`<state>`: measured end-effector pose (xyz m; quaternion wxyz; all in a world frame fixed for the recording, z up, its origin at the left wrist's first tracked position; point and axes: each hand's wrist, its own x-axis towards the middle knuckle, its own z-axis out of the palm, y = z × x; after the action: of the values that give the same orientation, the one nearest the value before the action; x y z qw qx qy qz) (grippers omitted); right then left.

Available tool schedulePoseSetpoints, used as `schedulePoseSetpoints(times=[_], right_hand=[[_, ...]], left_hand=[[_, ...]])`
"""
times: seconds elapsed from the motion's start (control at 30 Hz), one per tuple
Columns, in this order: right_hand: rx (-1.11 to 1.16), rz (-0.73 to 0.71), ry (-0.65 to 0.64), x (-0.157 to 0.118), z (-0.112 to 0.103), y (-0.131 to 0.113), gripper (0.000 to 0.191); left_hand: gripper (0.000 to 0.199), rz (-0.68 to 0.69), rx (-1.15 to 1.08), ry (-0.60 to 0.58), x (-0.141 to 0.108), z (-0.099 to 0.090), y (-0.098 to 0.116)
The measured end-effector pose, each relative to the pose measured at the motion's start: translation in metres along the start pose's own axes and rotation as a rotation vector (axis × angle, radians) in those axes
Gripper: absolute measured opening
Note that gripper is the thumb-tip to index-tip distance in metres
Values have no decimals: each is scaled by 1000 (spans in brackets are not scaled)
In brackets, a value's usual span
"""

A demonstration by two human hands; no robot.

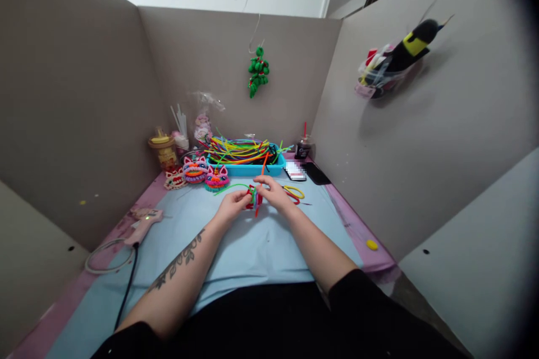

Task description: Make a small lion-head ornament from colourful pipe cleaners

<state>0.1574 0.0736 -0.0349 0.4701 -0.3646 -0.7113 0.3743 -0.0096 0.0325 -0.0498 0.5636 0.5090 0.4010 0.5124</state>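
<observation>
My left hand point(232, 207) pinches the left side of a small pipe-cleaner piece point(255, 197) in red, green and purple. A green pipe cleaner point(231, 187) sticks out from it to the left. My right hand point(272, 193) is closed at the piece's right side, its fingers on an orange pipe cleaner point(264, 164) that rises above the hand and shows again below the piece. Fingers partly hide the piece. Scissors point(300, 190) with yellow and red handles lie just right of my right hand.
Behind my hands stands a blue tray point(246, 170) heaped with coloured pipe cleaners point(236, 150). Finished pipe-cleaner faces point(195, 170) sit left of it. A pink glue gun point(145, 227) with its cord lies at left. Phones point(316, 174) and a dark cup point(302, 149) are at the back right; grey partitions enclose the table.
</observation>
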Motion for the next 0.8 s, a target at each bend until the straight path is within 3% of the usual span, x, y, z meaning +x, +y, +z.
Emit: schedulePoseSetpoints(times=[0.23,0.43,0.6,0.8], right_hand=[[13,18,-38,0,10,8,22],[141,22,-79,0,14,8,18],[287,57,-41,2,12,11,23],[327,53,-46,2,13,16,24]], left_hand=[[40,-16,-45,-120,-4,1,6],[30,28,15,-2,-3,4,4],[35,74,-6,128,0,3,3],[35,133,50,66,0,2,5]])
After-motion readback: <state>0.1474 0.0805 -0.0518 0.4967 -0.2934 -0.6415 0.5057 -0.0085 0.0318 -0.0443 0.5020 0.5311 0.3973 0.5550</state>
